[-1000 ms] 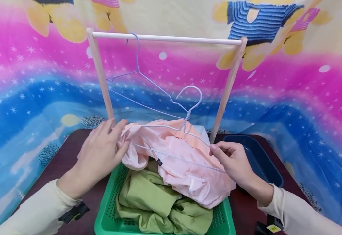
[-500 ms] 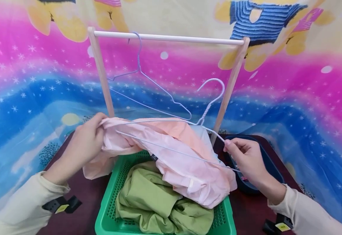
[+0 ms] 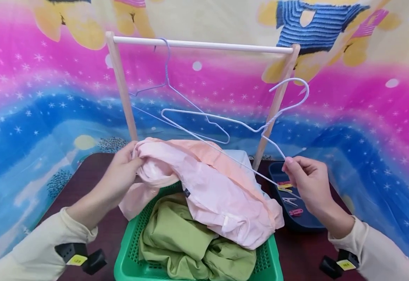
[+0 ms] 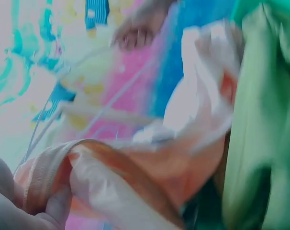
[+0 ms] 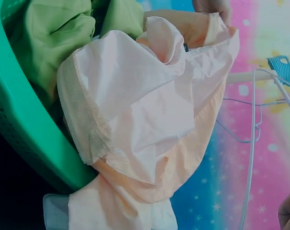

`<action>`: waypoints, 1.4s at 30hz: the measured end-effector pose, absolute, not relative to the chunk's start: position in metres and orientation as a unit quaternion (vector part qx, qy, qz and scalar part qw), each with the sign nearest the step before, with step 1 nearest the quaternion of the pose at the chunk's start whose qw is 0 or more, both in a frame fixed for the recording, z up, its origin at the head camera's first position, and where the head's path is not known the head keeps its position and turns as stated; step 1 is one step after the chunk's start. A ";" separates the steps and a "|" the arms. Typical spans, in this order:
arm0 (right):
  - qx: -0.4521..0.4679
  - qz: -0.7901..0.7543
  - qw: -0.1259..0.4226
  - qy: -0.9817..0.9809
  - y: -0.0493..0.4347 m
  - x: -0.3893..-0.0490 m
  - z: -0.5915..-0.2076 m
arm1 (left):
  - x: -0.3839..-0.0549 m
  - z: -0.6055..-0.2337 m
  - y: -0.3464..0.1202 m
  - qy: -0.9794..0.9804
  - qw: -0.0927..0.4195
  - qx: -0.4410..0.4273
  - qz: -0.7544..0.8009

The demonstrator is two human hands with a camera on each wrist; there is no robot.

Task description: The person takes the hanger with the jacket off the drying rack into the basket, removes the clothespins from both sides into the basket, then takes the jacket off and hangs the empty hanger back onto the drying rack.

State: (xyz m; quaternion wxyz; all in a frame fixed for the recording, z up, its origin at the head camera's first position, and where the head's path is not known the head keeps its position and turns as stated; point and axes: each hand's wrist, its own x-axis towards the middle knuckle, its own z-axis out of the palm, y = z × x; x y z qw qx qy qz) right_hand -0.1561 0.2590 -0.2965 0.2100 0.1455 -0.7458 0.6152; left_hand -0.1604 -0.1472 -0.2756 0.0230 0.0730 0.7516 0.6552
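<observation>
My left hand [image 3: 118,168] grips the gathered edge of a pale pink garment [image 3: 211,183], which lies bunched over the basket with a small dark tag showing. In the left wrist view, the thumb [image 4: 59,206] pinches the garment's hem [image 4: 44,177]. My right hand [image 3: 311,183] holds a white wire hanger [image 3: 222,117] by its right end, between thumb and fingers. The hanger is tilted, its hook up at the right, and its left end stands above the garment. In the right wrist view, the garment [image 5: 135,105] drapes over the basket's rim, apart from the hanger wire [image 5: 252,153].
A green basket [image 3: 123,253] holds a folded green cloth [image 3: 179,230]. Behind it stands a wooden rack [image 3: 204,45] with a lilac hanger [image 3: 167,74] on its bar. At the right, a dark blue tray [image 3: 306,218] holds several coloured clothespins [image 3: 288,201].
The white hanger has moved up and right, its left end coming clear of the pink garment. My left hand first moved left, taking hold of the garment's edge, then came slightly back right.
</observation>
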 end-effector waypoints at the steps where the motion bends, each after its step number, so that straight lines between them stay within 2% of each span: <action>1: 0.143 0.615 0.210 -0.747 0.259 -0.156 -0.296 | -0.158 -0.275 -0.141 0.741 0.039 0.072 0.667; 6: 0.143 0.618 0.202 -0.746 0.259 -0.157 -0.296 | -0.148 -0.289 -0.114 0.702 0.155 0.084 0.689; 8: 0.147 0.619 0.200 -0.745 0.259 -0.157 -0.297 | -0.145 -0.301 -0.106 0.702 0.203 0.115 0.672; 10: 0.150 0.619 0.198 -0.745 0.258 -0.158 -0.298 | -0.142 -0.314 -0.101 0.728 0.226 0.172 0.624; 12: 0.152 0.614 0.196 -0.749 0.258 -0.158 -0.299 | -0.141 -0.325 -0.098 0.776 0.216 0.231 0.546; 15: 0.151 0.602 0.191 -0.760 0.257 -0.158 -0.301 | -0.138 -0.335 -0.097 0.850 0.154 0.309 0.397; 19: 0.148 0.583 0.185 -0.777 0.258 -0.158 -0.303 | -0.138 -0.342 -0.097 0.887 0.120 0.351 0.276; 31: 0.182 0.534 0.149 -0.812 0.257 -0.160 -0.309 | -0.142 -0.357 -0.096 0.881 0.197 0.383 0.196; 42: 0.184 0.509 0.101 -0.835 0.260 -0.163 -0.317 | -0.140 -0.355 -0.102 0.880 0.216 0.353 0.233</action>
